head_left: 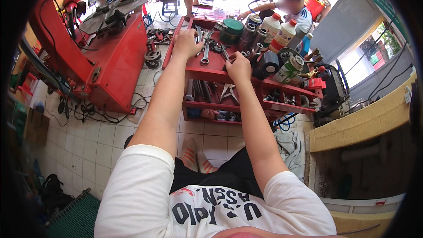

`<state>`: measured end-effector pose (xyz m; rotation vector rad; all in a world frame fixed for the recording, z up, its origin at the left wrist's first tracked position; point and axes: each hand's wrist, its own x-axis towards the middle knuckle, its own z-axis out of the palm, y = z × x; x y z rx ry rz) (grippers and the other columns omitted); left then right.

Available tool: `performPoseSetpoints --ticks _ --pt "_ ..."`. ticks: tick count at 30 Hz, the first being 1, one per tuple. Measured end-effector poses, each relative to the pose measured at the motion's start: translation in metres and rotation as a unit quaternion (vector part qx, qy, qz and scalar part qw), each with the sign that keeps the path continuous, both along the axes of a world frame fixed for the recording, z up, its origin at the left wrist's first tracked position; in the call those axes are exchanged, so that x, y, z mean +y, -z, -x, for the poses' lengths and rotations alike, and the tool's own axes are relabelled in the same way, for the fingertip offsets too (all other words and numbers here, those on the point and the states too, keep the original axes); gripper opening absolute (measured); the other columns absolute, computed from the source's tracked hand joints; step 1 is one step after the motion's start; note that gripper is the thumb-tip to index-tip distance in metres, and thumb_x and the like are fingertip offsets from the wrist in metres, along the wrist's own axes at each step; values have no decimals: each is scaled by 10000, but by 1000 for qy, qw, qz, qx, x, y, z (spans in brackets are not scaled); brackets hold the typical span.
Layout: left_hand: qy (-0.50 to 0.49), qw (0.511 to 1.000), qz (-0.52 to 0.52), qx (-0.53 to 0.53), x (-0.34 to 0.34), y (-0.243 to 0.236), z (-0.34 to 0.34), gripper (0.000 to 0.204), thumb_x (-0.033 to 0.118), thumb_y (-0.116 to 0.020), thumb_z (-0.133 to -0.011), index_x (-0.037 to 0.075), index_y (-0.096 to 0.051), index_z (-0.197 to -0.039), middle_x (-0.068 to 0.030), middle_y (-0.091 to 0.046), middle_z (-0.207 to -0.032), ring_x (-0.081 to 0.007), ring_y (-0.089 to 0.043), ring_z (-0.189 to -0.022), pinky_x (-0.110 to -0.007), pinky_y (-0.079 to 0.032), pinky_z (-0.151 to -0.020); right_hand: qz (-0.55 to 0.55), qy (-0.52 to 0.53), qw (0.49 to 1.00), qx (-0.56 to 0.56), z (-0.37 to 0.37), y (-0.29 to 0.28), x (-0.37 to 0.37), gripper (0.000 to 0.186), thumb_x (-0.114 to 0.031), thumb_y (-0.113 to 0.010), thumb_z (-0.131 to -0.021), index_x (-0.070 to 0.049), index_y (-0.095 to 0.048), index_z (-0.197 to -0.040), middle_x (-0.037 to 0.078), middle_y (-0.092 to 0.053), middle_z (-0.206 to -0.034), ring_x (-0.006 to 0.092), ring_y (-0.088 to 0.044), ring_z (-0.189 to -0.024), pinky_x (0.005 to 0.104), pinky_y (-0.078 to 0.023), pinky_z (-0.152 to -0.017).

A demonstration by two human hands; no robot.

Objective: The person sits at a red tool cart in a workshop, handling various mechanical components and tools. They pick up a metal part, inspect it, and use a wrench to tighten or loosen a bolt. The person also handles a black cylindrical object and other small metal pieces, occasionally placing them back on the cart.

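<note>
Both my arms reach forward to a red tool cart point(216, 64). My left hand point(187, 44) lies over the left part of its top tray, fingers loosely bent and thumb apart, with no tool visible in it. Just right of it are a combination wrench point(205, 53) and other wrenches. At the tray's near edge, my right hand point(239, 67) is closed at the lower end of a slim metal hand tool point(224, 53); its fingers partly hide the grip. Dark metal tools point(214, 46) lie between my hands.
Behind the tools stand a green-lidded tub point(231, 31), white bottles point(282, 35) and a spray can point(288, 70). Lower shelves hold pliers point(228, 92) and sockets. A red tyre machine point(114, 61) stands left. A person point(302, 15) crouches beyond the cart; another sits on a stool point(171, 8).
</note>
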<state>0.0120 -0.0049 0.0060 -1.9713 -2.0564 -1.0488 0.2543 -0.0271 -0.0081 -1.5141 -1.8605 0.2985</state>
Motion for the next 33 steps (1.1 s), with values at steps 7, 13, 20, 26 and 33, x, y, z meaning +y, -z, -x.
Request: performPoseSetpoints --ticks 7,13,20,26,33 --pt "1 1000 -2 -9 -3 1 -2 411 353 -780 -807 84 -708 -1109 -118 -720 -1156 -320 -603 -1214 -501 -453 -1042 -63 5 998 17 2 1 -9 196 -226 -754 -862 -68 -716 -971 134 -748 -926 361 -722 -909 486 -561 -821" --pt "17 999 -30 1 -2 8 -4 545 392 -773 -822 86 -621 -1246 -136 -658 -1284 -342 -554 -1277 -518 -420 -1071 -174 -27 983 -45 8 -6 -22 376 -350 -710 -913 -62 -702 -1154 148 -694 -1084 374 -621 -1070 484 -538 -912" --pt "37 996 60 51 12 11 12 950 557 -769 -840 117 -354 -1573 -173 -350 -1646 -363 -296 -1541 -537 -239 -1255 -45 -4 992 -120 16 -18 -23 744 -497 -703 -923 -97 -472 -1506 205 -472 -1546 405 -465 -1390 533 -461 -1100" --pt "116 972 62 196 -24 -8 -11 979 583 -757 -845 144 -328 -1608 -166 -294 -1682 -353 -249 -1571 -550 -183 -1278 -78 -15 978 -194 8 -10 -15 740 -507 -627 -963 -145 -419 -1573 199 -330 -1666 400 -338 -1512 556 -331 -1211" --pt "94 980 -56 165 -69 -18 2 915 596 -721 -877 170 -340 -1592 -148 -260 -1693 -363 -249 -1564 -585 -176 -1258 -239 -109 941 -213 4 -19 -18 724 -425 -643 -938 -171 -420 -1578 174 -313 -1678 372 -329 -1520 539 -266 -1237"
